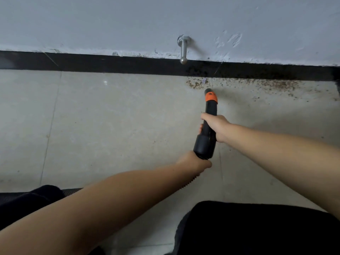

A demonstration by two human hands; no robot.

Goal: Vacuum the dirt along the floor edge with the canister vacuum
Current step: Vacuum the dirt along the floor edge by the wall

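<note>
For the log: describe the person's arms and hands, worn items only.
Both forearms are bare, with no sleeves in view. The left hand and right hand wear no gloves; no rings, watch or bands show on the visible sides. Dark clothing shows only at the frame's bottom.

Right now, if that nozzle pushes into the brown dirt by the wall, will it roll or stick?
Probably scatters: the dirt looks like loose dry crumbs, likely light. The nozzle seems rigid, so it may plough them along the baseboard.
</note>
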